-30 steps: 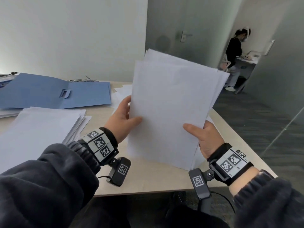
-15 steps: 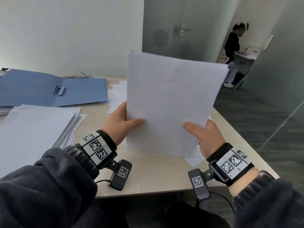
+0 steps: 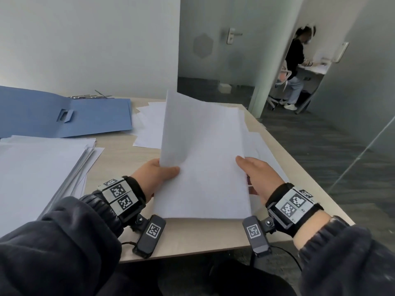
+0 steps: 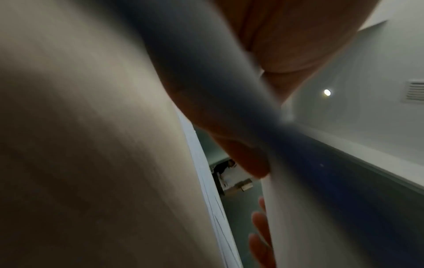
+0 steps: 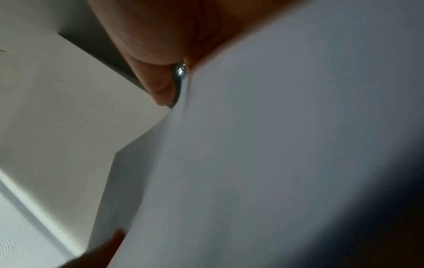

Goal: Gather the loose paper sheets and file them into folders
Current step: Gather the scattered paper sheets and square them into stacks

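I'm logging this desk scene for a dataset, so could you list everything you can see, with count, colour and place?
Stack of white paper sheets: one, white, held over the table's near edge.
Blue open cardboard folder: one, blue, far left of the table.
Pile of white paper: one, white, left side, in front of the folder.
Loose white sheets: several, white, behind and right of the held stack.
Light wooden table: one, beige.
Grey door: one, grey, behind the table.
Other person: one, dark top, far right doorway.
Left hand: grips the stack's left edge.
Right hand: grips its right edge.
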### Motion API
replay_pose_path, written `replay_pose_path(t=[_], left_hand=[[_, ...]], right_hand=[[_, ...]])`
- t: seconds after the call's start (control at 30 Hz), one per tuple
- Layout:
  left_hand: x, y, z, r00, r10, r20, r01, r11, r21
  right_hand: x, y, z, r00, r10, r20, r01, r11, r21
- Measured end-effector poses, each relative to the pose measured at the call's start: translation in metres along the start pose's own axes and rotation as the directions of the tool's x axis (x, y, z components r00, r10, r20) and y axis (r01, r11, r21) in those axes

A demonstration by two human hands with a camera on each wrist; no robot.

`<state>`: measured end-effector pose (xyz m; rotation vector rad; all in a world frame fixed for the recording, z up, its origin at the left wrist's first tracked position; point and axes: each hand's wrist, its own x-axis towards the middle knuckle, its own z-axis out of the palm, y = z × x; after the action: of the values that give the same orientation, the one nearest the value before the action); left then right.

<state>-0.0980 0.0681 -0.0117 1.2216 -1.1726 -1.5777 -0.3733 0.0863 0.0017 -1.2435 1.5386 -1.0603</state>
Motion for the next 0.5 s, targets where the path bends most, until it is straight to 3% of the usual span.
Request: replay_pose_path(t=[0.13,0.23,0.33,0.5], left_hand=[[0.024,-0.002,-0.001,0.986,-0.038,-0.164,0.016,0.991,-0.13],[0.038,-0.002,0.007,0.983,-0.043,-0.177,0.006,0.978,-0.207],[0.049,-0.01,0.014,0.98,-0.071,-0.183,0.018,0.961,-0.277],[0.059,-0.02,0.011,0.987,-0.037,-0.156,-0.01,0.957,-0.288]], right_hand=[[0.017,0.006,-0.041,0.974,0.139,-0.178,-0.151,0.987,-0.058],[0.035,0.009,-0.077,0.936,0.175,-0.306,-0.245,0.947,-0.209],[0.052,0.008,-0.1,0.908,0.222,-0.356,-0.391,0.755,-0.527],[0.073,0.008,-0.102,0.896,0.287,-0.34,-0.443,0.499,-0.745]])
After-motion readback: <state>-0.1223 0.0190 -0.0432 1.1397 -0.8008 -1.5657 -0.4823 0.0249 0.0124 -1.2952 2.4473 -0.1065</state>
